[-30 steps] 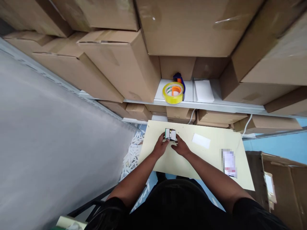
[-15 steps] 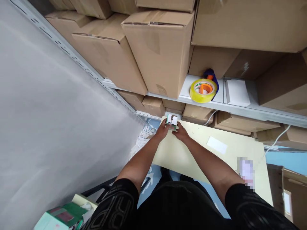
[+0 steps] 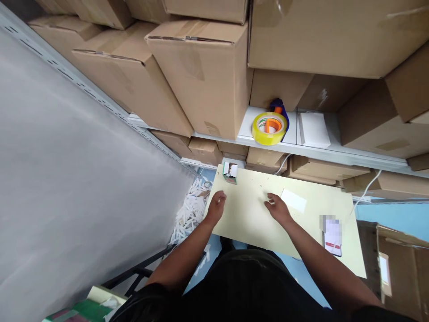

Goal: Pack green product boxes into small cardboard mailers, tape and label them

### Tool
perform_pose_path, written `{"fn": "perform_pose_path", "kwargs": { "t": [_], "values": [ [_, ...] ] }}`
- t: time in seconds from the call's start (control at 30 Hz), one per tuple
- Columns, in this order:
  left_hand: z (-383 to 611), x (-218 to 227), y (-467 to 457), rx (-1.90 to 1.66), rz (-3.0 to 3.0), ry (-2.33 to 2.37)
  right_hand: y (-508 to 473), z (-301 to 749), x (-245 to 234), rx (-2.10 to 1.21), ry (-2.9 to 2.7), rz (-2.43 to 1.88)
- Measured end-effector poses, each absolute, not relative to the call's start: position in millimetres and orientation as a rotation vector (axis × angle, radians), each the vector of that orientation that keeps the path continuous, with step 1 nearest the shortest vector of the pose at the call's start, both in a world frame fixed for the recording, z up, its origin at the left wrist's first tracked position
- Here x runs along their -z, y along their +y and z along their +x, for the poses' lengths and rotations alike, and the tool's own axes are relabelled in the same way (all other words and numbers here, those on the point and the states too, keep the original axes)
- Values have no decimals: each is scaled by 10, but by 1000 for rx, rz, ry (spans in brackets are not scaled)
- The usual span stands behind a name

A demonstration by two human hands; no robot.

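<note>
A small green box (image 3: 230, 180) with raised white flaps stands at the far left corner of the pale yellow table (image 3: 244, 214). My left hand (image 3: 217, 205) is just in front of the box, apart from it, with its fingers curved and a gap between thumb and fingers. Farther right, my right hand (image 3: 277, 208) hovers over the table with its fingers parted and holds nothing. Beside it lies a flat white card (image 3: 293, 201). What is inside the small box is too small to make out.
A phone (image 3: 332, 237) lies on the right of the table. Cardboard boxes (image 3: 204, 80) fill the shelves behind. A yellow tape roll (image 3: 268, 129) in a dispenser sits on the shelf edge (image 3: 301, 151). White paper strips (image 3: 191, 205) cover the floor at left.
Both hands have let go of the small green box, which now stands on the table. They have drawn back toward me and moved apart. The camera view has shifted a little.
</note>
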State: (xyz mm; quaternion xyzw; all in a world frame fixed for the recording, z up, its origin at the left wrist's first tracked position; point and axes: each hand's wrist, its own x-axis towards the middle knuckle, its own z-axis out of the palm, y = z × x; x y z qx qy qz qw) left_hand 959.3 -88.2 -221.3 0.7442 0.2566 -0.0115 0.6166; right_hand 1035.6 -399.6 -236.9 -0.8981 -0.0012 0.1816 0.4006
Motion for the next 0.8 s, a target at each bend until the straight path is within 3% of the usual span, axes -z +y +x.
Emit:
{"fn": "perform_pose_path", "kwargs": {
  "t": [0.27,0.8],
  "values": [
    [8968,2262,-1520,530,2023,292,-5226,10326,2458,-389,165,-2594],
    [9470,1891,-2166,600,2068,41,-4760,10001,2379,-439,59,-2298]
  ]
}}
